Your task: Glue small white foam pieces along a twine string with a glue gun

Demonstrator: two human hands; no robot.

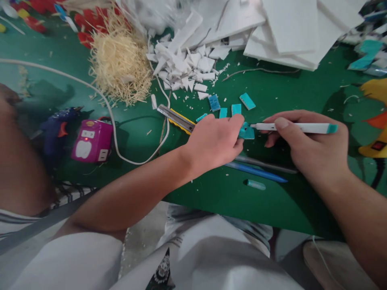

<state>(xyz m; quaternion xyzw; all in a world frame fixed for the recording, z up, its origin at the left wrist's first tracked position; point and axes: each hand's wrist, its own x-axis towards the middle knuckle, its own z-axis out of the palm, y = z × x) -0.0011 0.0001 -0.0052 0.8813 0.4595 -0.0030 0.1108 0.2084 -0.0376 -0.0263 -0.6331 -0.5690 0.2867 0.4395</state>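
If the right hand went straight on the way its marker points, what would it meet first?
Most likely the teal piece held in the left hand; the tip of the marker looks to be at its edge, though depth is unclear.

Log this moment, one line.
left hand: holds teal piece | right hand: holds marker, tip at piece | utility knife: by left hand
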